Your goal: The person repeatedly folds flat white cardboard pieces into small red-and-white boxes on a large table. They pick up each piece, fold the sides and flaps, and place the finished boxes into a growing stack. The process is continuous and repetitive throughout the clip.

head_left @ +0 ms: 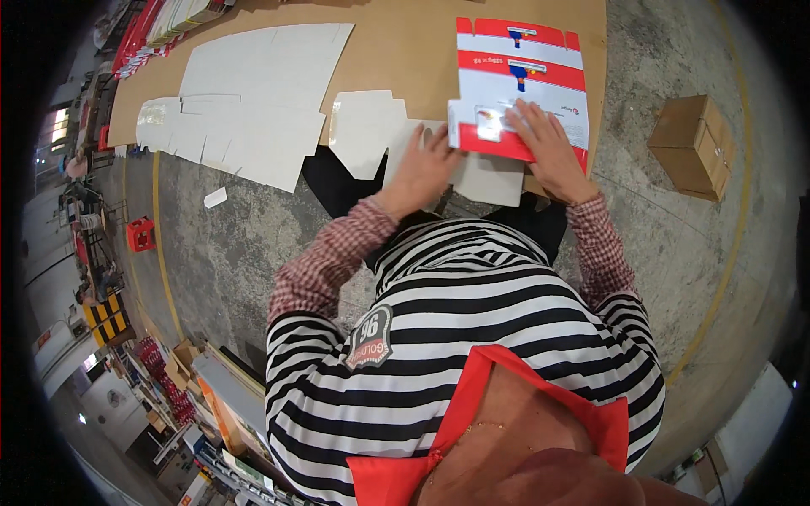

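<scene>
A flat red and white printed carton (pixel 519 93) with blue pictures lies at the right end of the brown table. My right hand (pixel 553 152) rests on its near part, fingers stretched out over the printed face. At the carton's near left corner is my left hand (pixel 419 173), slightly blurred, its fingers apart and reaching over a white card blank (pixel 364 126). Whether its fingertips touch the carton's edge I cannot tell. Under the carton, another white card piece (pixel 489 181) sticks out past the table's front edge toward my lap.
Large white cut blanks (pixel 253 93) lie overlapping on the left of the table (pixel 405 42). Stacked red and white cartons (pixel 173 21) stand at the far left. A brown cardboard box (pixel 693 145) sits on the floor to the right, a red crate (pixel 141 234) to the left.
</scene>
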Demonstrator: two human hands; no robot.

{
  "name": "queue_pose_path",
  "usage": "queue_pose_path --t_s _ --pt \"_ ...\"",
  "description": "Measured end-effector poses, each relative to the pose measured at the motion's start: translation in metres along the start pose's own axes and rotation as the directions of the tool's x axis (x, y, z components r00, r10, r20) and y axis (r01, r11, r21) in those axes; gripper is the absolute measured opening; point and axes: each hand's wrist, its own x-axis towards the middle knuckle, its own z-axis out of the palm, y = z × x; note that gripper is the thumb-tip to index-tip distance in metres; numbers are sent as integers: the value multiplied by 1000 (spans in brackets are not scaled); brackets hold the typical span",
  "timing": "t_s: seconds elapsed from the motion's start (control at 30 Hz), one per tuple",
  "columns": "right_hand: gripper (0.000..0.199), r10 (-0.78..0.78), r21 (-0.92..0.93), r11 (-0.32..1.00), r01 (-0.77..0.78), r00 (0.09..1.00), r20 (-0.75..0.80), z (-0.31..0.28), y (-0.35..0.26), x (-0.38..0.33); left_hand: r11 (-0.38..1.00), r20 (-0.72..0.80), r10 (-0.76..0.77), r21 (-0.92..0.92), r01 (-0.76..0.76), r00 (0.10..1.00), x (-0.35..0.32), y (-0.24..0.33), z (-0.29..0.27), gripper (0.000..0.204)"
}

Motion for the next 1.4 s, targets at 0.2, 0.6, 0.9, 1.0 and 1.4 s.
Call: queue_pose_path --t_s 0.2,0.6,0.9,1.0,1.4 --pt "78 110 297 953 66 834 -541 4 12 -9 859 272 74 -506 77 959 50 -87 -25 24" --pt "56 15 133 991 -10 999 -39 46 8 19 663 49 -608 -518 540 792 -28 -79 1 21" --pt "59 -395 190 911 367 908 138 51 -32 76 995 -67 -52 -90 46 996 -111 -57 8 70" --pt "60 -362 220 921 321 914 182 43 -37 66 932 -277 -239 -333 141 930 -119 -74 -2 76" --pt "67 -311 183 945 270 914 259 45 -37 63 689 -510 -662 -703 177 549 -17 -24 14 32"
